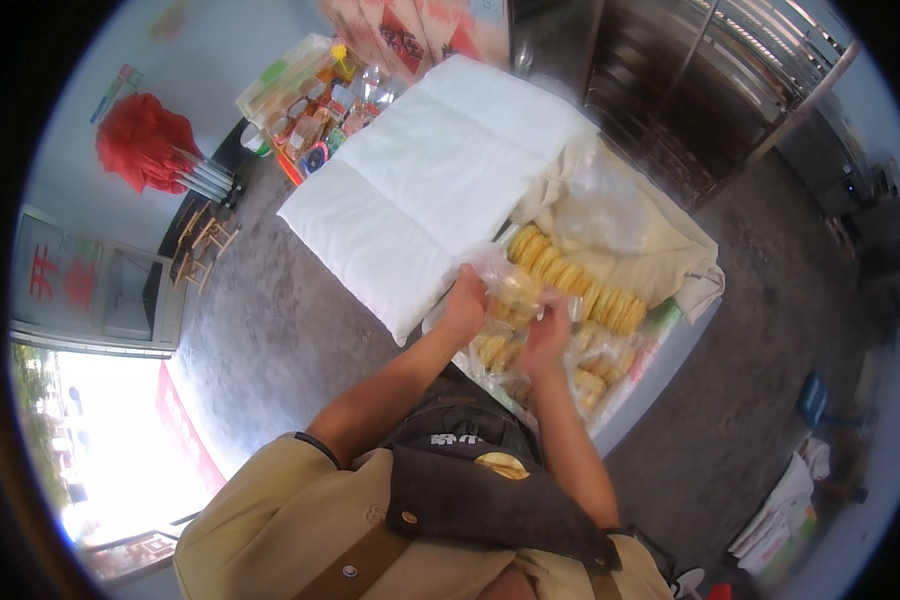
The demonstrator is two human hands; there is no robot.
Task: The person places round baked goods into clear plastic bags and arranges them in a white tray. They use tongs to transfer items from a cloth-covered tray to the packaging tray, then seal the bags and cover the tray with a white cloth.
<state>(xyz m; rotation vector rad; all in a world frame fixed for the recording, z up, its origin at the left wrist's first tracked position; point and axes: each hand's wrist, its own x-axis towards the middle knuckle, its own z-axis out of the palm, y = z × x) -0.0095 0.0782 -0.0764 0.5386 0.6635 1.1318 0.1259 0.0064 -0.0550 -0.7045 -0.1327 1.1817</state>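
Observation:
Between my two hands is a clear plastic bag (516, 292) with yellowish flat cakes showing through it. My left hand (464, 306) is closed on the bag's left side. On the other side my right hand (547, 338) pinches its edge, fingers together. Just beyond the bag, rows of round yellow flat cakes (590, 290) stand on edge, packed side by side in a light-coloured box (645, 392). More bagged cakes (592, 378) lie in the near part of the box, close to my right wrist.
A thick white quilt (450, 160) covers the left and far part of the stand. Beige cloth (660, 250) with clear plastic (600, 205) lies folded back at the right. Beyond are a crate of packaged goods (320, 110), a metal rack (690, 80) and a folded red umbrella (145, 140).

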